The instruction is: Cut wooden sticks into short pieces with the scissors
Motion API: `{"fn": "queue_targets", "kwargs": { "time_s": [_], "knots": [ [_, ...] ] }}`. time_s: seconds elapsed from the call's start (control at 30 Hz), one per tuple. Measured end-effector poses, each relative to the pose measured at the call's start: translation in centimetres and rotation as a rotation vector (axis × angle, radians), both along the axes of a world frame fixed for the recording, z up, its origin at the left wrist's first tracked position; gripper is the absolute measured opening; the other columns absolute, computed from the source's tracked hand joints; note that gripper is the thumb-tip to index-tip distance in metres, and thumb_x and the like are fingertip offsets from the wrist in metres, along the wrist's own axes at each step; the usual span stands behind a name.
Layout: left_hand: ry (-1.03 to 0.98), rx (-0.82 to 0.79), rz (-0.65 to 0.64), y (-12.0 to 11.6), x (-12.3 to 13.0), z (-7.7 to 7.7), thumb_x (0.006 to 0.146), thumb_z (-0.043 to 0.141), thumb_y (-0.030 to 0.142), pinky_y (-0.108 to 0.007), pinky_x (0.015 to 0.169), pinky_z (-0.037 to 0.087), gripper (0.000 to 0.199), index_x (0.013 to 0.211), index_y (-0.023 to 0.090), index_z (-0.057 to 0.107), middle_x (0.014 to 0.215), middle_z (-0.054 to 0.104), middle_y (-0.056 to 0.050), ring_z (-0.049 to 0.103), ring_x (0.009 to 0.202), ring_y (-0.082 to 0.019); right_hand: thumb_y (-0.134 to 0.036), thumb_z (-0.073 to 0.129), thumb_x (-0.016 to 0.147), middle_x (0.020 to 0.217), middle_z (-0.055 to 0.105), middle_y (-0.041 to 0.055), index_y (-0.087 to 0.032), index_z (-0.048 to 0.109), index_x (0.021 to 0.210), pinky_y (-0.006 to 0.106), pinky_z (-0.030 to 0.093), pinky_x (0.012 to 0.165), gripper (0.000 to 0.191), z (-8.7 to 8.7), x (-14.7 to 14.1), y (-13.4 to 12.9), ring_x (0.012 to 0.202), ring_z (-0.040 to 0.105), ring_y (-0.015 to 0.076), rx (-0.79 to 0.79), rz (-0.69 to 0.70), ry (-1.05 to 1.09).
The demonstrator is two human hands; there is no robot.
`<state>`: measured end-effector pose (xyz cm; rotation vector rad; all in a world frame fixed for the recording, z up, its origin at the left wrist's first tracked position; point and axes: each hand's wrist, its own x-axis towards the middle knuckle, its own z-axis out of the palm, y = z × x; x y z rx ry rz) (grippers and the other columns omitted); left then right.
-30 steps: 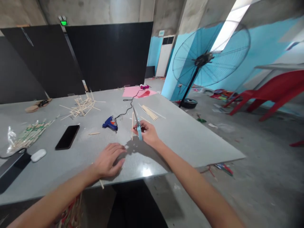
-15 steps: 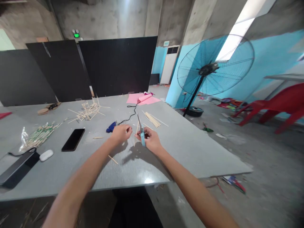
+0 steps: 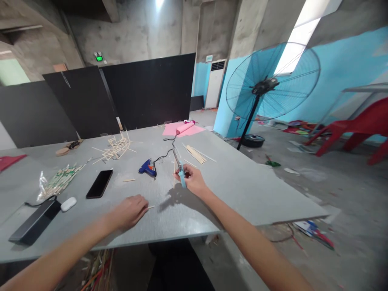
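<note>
Wooden stick piece [image 3: 151,207]: where?

Near edge of the counter [image 3: 248,198], left of the scissors [image 3: 182,178]. Left hand [image 3: 131,210] has it, fingers pinched; one pale end shows, the rest hidden.

Right hand [image 3: 195,181]?

Fingers closed round the scissors' light-blue handles, blades toward the far edge. Longer stick [image 3: 174,169] runs alongside, apparently in the same fingers. Blade gap too small to tell.

Anything around?

Blue glue gun [image 3: 147,168] farther in, left of the blades. Loose stick bundle [image 3: 195,154] to their right. Stick lattice [image 3: 117,146] toward the far edge.

Step in hand?

My reading: trimming sticks, left hand minding one piece while the right holds the tool.

Next move calls for?

Firm pinch on that piece, I'd judge, and blade tips well away from the left fingers.
</note>
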<state>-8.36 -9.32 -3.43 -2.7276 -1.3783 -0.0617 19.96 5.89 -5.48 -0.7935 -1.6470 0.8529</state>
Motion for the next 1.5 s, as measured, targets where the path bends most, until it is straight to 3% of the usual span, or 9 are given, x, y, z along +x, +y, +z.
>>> {"fn": "queue_targets", "kwargs": {
  "time_s": [0.13,0.23,0.37,0.53,0.87,1.5],
  "knots": [
    [-0.043,0.090,0.018,4.6,3.2,0.0,0.107,0.041,0.024,-0.035,0.079,0.048,0.025,0.103,0.019,0.064,0.099,0.067,-0.010,0.064,0.090,-0.024,-0.047,0.081,0.074,0.074,0.068,0.0018,-0.020,0.067,0.080,0.029,0.044,0.060,0.030,0.0,0.0,0.1,0.063,0.055,0.0151,-0.019,0.006,0.025],
    [-0.156,0.065,0.013,8.0,5.5,0.0,0.098,0.052,0.019,-0.034,0.079,0.048,0.014,0.098,0.019,0.066,0.096,0.068,-0.008,0.064,0.091,-0.023,-0.046,0.082,0.074,0.076,0.069,0.0019,-0.021,0.067,0.080,0.030,0.047,0.062,0.030,-0.3,-0.1,0.5,0.064,0.057,0.0156,-0.009,0.008,0.051],
    [-0.282,0.041,0.004,10.3,6.7,-0.8,0.094,0.056,0.018,-0.033,0.080,0.049,0.011,0.093,0.019,0.068,0.093,0.068,-0.006,0.064,0.091,-0.022,-0.045,0.081,0.074,0.075,0.069,0.0013,-0.021,0.068,0.082,0.030,0.046,0.061,0.028,-0.6,-0.2,0.8,0.064,0.057,0.0156,-0.008,0.009,0.050],
    [-0.417,0.031,-0.019,10.7,6.6,-1.5,0.093,0.058,0.018,-0.033,0.083,0.049,0.009,0.092,0.019,0.067,0.090,0.068,-0.005,0.062,0.092,-0.021,-0.042,0.082,0.074,0.075,0.068,0.0007,-0.022,0.068,0.082,0.029,0.045,0.061,0.026,-0.3,-0.2,0.5,0.064,0.057,0.0148,-0.017,0.028,0.057],
    [-0.435,0.029,-0.017,10.6,6.8,-1.2,0.082,0.061,0.012,-0.033,0.082,0.048,0.011,0.089,0.020,0.065,0.089,0.067,-0.004,0.062,0.091,-0.021,-0.048,0.080,0.074,0.073,0.068,0.0008,-0.021,0.066,0.079,0.028,0.042,0.058,0.031,0.6,0.3,0.1,0.062,0.054,0.0143,0.002,-0.019,-0.006],
    [-0.423,-0.008,-0.031,11.5,7.2,-0.9,0.088,0.063,0.019,-0.034,0.086,0.050,0.011,0.087,0.020,0.074,0.091,0.072,-0.006,0.066,0.093,-0.023,-0.045,0.080,0.074,0.075,0.070,0.0014,-0.021,0.067,0.081,0.028,0.042,0.059,0.028,0.9,0.3,-0.3,0.063,0.055,0.0147,-0.009,0.009,0.001]
  ]
}}
